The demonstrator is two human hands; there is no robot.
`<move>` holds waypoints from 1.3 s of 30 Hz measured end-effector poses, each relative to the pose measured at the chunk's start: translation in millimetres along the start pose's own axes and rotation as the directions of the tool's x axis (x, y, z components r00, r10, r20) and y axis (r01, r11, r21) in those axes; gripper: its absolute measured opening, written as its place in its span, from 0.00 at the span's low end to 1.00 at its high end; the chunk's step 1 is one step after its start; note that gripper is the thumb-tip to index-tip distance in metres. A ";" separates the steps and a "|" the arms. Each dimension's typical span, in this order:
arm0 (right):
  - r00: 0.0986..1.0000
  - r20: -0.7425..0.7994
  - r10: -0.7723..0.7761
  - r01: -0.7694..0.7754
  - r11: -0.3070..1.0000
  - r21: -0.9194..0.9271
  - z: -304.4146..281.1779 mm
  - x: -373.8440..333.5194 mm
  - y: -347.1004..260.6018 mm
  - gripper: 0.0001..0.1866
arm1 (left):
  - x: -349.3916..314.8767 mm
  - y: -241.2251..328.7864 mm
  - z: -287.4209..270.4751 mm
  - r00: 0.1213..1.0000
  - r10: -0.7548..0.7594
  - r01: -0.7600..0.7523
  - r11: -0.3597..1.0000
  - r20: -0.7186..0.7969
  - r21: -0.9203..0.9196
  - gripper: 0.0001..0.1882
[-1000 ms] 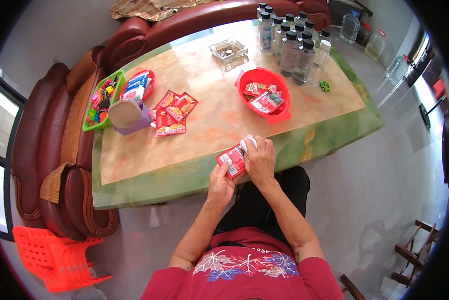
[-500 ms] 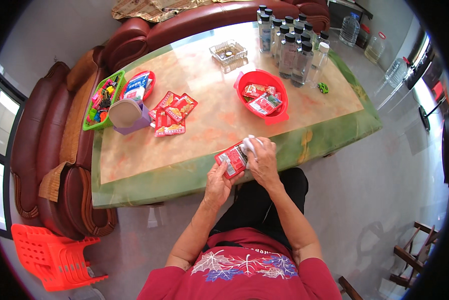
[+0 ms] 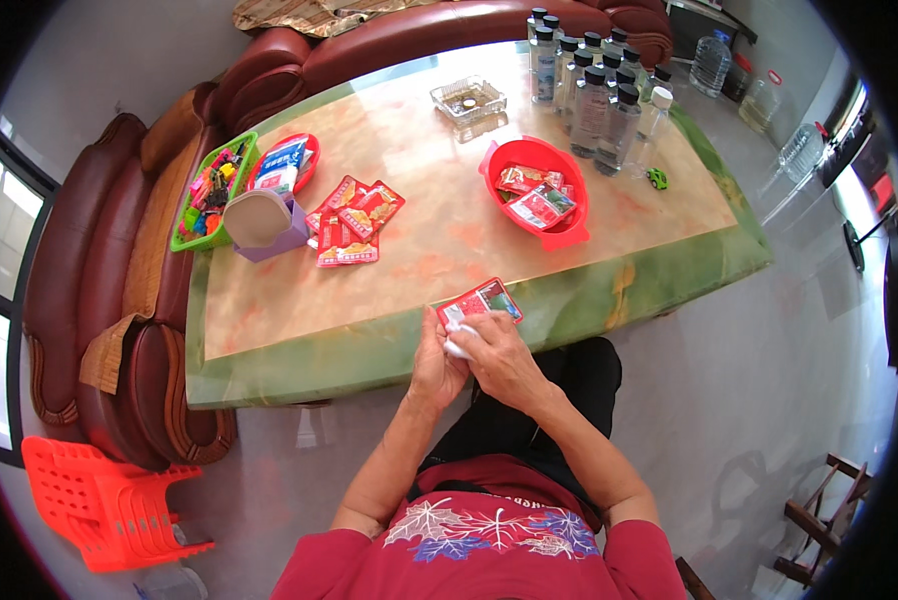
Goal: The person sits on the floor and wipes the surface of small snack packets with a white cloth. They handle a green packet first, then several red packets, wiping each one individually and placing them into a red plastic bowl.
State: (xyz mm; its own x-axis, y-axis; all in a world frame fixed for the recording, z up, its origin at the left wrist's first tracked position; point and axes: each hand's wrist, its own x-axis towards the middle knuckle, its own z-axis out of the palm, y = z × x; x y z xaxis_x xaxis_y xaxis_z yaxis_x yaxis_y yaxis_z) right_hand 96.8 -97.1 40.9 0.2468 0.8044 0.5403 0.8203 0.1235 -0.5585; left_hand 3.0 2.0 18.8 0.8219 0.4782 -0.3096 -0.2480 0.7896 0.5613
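Over the near edge of the table, my left hand (image 3: 437, 362) grips a red food packet (image 3: 489, 300) with a picture on its far end. My right hand (image 3: 507, 358) is closed on a crumpled white tissue (image 3: 460, 341), pressed against the packet's near left part. Both hands hide that lower part of the packet. Beyond them stands a red plastic basin (image 3: 536, 230) with several similar packets (image 3: 541, 203) inside. To the left, several red snack packets (image 3: 349, 250) lie overlapping on the tabletop.
On the table (image 3: 389, 300) at left are a green basket (image 3: 181, 240) of small colourful items, a purple container (image 3: 279, 240) and a red dish (image 3: 312, 165). A glass ashtray (image 3: 474, 108), several capped bottles (image 3: 589, 115) and a green toy car (image 3: 657, 179) stand farther back.
My right hand has moved the tissue from the packet's upper right down toward its near left part. The packet has turned slightly, so its far end with the picture now shows.
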 end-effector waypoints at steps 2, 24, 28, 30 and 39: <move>0.998 -0.052 0.034 -0.034 0.999 -0.003 6.9 11.4 6.0 0.16 | 6.6 -5.5 -2.1 0.994 0.066 -0.065 0.998 -0.082 0.010 0.28; 0.971 -0.118 0.208 -0.224 0.964 -0.147 -35.9 -40.6 25.9 0.20 | -3.4 -9.2 18.1 0.974 0.193 -0.136 0.917 -0.119 0.374 0.15; 0.952 -0.242 0.189 -0.213 0.974 -0.077 -56.8 -15.3 -0.3 0.19 | -3.0 -15.5 19.9 0.958 0.275 -0.211 0.865 -0.080 0.455 0.11; 0.961 -0.264 0.086 -0.117 0.988 -0.104 -53.4 -0.6 -13.7 0.18 | -4.5 -18.6 26.1 0.960 0.271 -0.226 0.896 -0.068 0.383 0.09; 0.913 -0.272 0.305 -0.329 0.943 -0.045 -43.2 -14.6 27.7 0.20 | -13.7 -14.5 27.4 0.986 0.154 -0.127 0.945 -0.068 0.303 0.12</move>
State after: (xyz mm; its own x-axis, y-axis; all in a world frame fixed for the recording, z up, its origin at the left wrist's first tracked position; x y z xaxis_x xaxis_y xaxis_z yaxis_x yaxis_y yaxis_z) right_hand 138.2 -130.4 44.7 0.6159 0.6134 0.4944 0.7161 -0.1741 -0.6760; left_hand 9.3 -26.5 36.0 0.7370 0.6194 -0.2706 -0.1834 0.5686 0.8019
